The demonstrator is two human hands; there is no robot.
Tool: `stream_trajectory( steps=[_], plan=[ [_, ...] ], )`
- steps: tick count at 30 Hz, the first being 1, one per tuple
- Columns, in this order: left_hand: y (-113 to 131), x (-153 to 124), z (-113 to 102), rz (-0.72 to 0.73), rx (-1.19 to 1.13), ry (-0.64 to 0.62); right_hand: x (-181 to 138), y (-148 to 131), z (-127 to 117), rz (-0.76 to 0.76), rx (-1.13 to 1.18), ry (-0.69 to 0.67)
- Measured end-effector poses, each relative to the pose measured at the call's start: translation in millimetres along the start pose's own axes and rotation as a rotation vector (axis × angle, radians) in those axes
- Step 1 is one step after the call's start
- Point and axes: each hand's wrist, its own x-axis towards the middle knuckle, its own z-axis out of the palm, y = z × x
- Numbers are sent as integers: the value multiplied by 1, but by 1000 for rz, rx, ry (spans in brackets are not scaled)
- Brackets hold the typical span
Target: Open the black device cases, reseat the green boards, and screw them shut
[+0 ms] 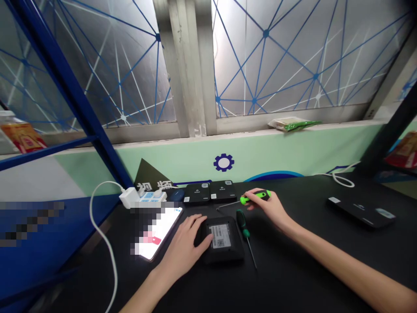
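A black electronics box (239, 252) lies label side up on the table in front of me. My left hand (186, 239) rests at its left side with the fingers spread; the thumb lies on the white label (221, 236) and the index finger reaches the far left corner. In my right hand (263, 203) is a bright green and black screwdriver (265, 195), gripped by its handle. Its shaft points left, with the tip above the table just beyond the box's far edge. Beside the box's right edge lies a dark green screwdriver (246, 234), untouched.
Two similar black boxes (197, 193) stand behind, against the wall. A lit phone (159, 234) lies left of my left hand, near a power strip (153, 198) with a white charger and cable (112, 256). Another flat black box (360, 211) lies far right.
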Motion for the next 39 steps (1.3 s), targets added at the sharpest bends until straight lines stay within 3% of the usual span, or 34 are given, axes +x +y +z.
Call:
stream_trajectory(
  steps=[7, 14, 22, 27, 33, 39],
  plan=[
    [-1, 2, 2, 9, 19, 24, 0, -8, -3, 40, 136, 27],
    [0, 2, 4, 22, 73, 57, -4, -12, -1, 101, 255, -33],
    [2, 0, -1, 24, 80, 45, -9, -9, 5, 201, 240, -96],
    [6, -3, -7, 114, 79, 76, -9, -6, 5, 209, 234, -87],
    [13, -7, -12, 249, 98, 21, -8, -4, 4, 222, 238, -79],
    [20, -19, -10, 182, 146, -38, -9, -4, 5, 213, 242, -80]
  ],
)
